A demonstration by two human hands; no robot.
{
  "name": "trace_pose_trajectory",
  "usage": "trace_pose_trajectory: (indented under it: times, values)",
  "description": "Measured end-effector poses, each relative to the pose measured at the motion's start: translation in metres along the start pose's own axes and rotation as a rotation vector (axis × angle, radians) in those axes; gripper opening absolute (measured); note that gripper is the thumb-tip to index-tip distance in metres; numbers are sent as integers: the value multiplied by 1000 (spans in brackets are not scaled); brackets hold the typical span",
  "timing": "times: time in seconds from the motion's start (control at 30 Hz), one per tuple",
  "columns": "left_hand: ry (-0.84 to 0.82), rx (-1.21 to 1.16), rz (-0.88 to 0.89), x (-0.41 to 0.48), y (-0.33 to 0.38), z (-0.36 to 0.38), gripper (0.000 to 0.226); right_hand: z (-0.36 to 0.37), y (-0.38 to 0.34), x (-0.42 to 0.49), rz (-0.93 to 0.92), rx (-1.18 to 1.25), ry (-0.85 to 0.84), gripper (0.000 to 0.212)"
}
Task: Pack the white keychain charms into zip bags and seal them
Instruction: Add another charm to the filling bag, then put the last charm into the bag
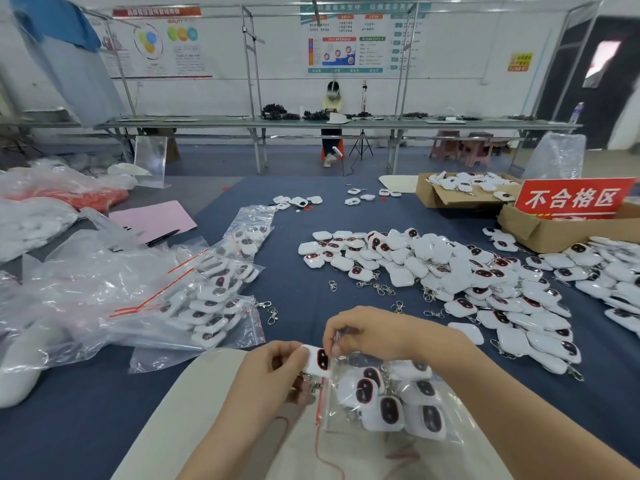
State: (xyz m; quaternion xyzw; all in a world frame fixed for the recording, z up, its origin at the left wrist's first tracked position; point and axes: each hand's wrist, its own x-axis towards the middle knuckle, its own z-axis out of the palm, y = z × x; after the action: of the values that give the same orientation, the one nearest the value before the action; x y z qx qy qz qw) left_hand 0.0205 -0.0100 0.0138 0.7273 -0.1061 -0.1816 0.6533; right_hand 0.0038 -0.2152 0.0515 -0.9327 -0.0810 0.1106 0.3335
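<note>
Charm [319, 361], white with a dark red-rimmed face, is sitting right at the mouth of the zip bag [337, 419], face up, clasp hanging below it. Left hand [266, 379] is pinching the charm between thumb and curled fingers, holding it at the bag's red zip edge. Right hand [367, 332] is curling over the top and pinching the bag's upper lip, keeping the mouth open. Zip bag is lying just right of the left hand and under the right wrist, already holding several charms face up. Both hands are working over a beige sheet [194, 410] lying on the blue bench [304, 299].

Beyond the right hand, a big loose pile of charms [467, 278] is spreading across the bench and out to the right. Loose metal clasps [381, 289] are lying between the hands and that pile. Left of the left hand, filled bags [214, 296] are stacking up among crumpled clear plastic. Further out past the pile, cardboard boxes [540, 233] are sitting with a red sign [575, 199] propped on one; the far box is holding more charms. Pink sheet [156, 218] is lying far left. Another person [332, 98] is sitting at a long bench by the back wall.
</note>
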Motion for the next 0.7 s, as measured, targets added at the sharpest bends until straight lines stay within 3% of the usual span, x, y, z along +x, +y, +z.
trace_pose_trajectory:
  times: [0.2, 0.3, 0.43, 0.5, 0.7]
  values:
    - [-85, 58, -37, 5, -2, 20, 22, 2, -2, -1, -40, 125, 51, 25]
    - [-118, 208, -19, 10, 0, 25, 24, 2, -3, -1, -66, 149, 61, 27]
    - [-115, 317, 43, 19, 6, 18, 35, 1, 0, -3, -69, 179, 115, 16]
    - [-25, 254, 50, 24, 6, 12, 43, -1, 6, -8, -37, 217, 232, 16]
    - [155, 17, 32, 47, -11, 6, 35, -7, 55, -30, 238, 212, 700, 27]
